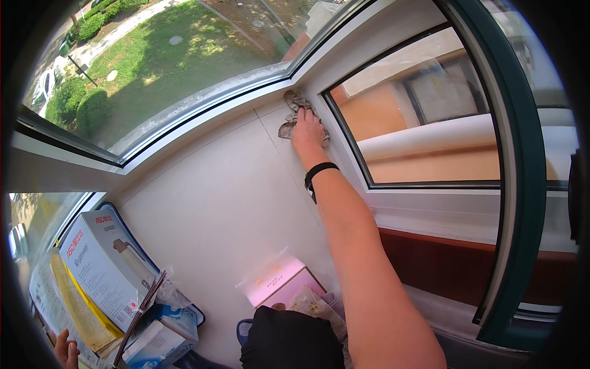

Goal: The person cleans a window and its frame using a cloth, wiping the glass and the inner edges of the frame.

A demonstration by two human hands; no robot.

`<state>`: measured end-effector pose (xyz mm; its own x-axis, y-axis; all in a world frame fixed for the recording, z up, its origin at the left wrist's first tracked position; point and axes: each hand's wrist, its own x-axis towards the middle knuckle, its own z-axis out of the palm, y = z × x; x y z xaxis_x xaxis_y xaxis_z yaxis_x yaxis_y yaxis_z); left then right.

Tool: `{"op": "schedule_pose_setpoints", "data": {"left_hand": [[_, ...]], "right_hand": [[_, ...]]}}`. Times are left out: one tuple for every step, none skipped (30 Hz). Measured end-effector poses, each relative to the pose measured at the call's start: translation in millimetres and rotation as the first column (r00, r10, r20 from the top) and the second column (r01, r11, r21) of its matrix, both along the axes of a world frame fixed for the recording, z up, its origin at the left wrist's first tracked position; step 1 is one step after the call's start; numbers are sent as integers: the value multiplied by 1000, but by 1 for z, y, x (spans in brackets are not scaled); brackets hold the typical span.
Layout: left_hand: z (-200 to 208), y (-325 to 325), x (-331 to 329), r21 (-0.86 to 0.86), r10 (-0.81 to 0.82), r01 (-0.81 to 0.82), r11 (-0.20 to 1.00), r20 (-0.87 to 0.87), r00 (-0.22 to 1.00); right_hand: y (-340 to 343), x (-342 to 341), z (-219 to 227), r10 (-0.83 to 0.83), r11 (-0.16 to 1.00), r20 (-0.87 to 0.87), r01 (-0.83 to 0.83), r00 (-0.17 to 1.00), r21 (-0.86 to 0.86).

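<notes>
At the far corner of the window sill (pixel 203 178), my right hand (pixel 309 132) presses a crumpled grey-brown rag (pixel 286 129) against the pale surface. Bits of the cloth stick out past my fingers on both sides and up into the corner by the frame. A black band (pixel 321 174) circles my right wrist. Only the fingertips of my left hand (pixel 66 350) show at the lower left rim. They look bent and a little apart beside the stack of papers, with nothing seen in them.
A white box (pixel 104 258), yellow papers (pixel 80 301) and a blue-white carton (pixel 160 344) crowd the left end. A pink box (pixel 286 280) sits near the front beside a black rounded shape (pixel 292 338). Window panes border the sill; a green frame (pixel 522 184) stands at right.
</notes>
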<state>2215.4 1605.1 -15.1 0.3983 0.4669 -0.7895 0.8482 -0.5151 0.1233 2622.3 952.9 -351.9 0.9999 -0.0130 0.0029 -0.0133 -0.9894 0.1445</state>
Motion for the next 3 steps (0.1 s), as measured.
{"op": "schedule_pose_setpoints", "data": {"left_hand": [[-10, 18, -10, -2, -13, 13, 1000, -6, 1000], [-26, 45, -35, 34, -4, 1, 999, 96, 995], [-40, 69, -57, 62, -1, -12, 998, 198, 980]], "right_hand": [[-4, -6, -3, -21, 1000, 40, 20, 999, 24], [-1, -15, 4, -89, 994, -112, 96, 990, 58], [-3, -25, 6, -86, 994, -111, 93, 990, 54]]}}
